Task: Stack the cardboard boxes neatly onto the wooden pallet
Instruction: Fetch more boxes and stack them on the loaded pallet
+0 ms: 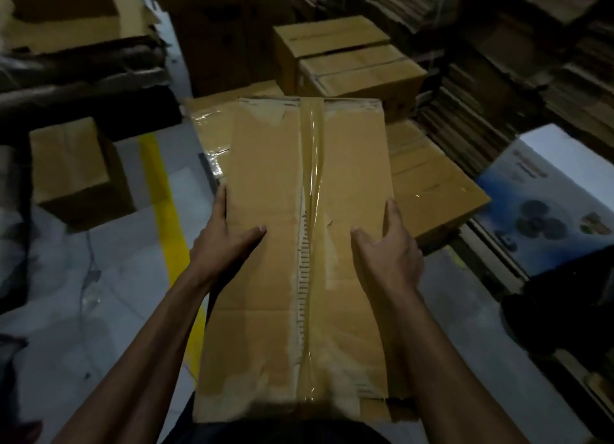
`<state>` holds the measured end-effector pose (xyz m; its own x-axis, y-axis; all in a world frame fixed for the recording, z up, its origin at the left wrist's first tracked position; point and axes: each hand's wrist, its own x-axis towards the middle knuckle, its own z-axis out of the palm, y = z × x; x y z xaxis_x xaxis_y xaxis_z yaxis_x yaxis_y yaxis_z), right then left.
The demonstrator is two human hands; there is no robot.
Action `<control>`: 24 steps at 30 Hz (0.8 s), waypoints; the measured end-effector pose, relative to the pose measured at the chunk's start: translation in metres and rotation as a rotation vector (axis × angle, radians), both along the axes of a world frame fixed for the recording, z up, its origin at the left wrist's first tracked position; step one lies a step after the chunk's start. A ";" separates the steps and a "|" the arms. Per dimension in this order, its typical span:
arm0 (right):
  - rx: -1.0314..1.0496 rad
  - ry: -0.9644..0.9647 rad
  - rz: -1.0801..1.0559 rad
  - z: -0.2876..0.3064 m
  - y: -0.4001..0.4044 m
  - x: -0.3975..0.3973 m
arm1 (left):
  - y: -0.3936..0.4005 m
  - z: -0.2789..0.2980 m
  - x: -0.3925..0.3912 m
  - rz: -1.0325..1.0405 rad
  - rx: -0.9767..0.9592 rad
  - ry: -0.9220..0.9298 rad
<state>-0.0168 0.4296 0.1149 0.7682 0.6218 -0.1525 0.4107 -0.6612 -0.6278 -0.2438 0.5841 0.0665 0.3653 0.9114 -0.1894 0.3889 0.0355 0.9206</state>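
Both hands were clamped on the long cardboard box [299, 244], one on each long side. The left hand [229, 241] had its thumb laid flat across the top face and its fingers wrapped down over the left edge, out of sight below. The right hand [388, 247] mirrored it, thumb on top, fingers curled round the right edge. A symmetrical grip like that looked meant to keep a long load level and stop it twisting.

Between the two thumbs ran the tape seam [312, 211], wrinkled, with torn paper showing pale beside it. So the box was carried lid up, its length pointing away from the body.

Just beyond the fingertips, under the far end of the box, sat the stacked boxes [428, 184], flat and side by side, with a second layer [358, 68] further out. That seemed the target: the carried box lined up with their rows. The pallet itself could not be made out under them.

Left of the left hand ran a yellow floor line [162, 204], and past it a lone box [76, 171]. Right of the right hand stood a printed white carton [545, 191]
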 end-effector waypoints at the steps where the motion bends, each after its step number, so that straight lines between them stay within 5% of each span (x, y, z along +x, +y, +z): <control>1: -0.005 -0.007 0.012 0.000 0.014 -0.008 | 0.011 -0.003 -0.011 0.015 -0.005 -0.015; 15: -0.018 -0.040 -0.006 0.004 0.273 -0.150 | 0.252 0.007 -0.151 0.030 -0.002 0.057; 24: 0.015 -0.022 -0.021 0.005 0.383 -0.174 | 0.367 0.005 -0.172 0.035 0.007 0.040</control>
<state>-0.1912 0.8121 0.1195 0.7842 0.6075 -0.1266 0.4105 -0.6608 -0.6284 -0.4159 0.9510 0.0719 0.3256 0.9249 -0.1963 0.4237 0.0429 0.9048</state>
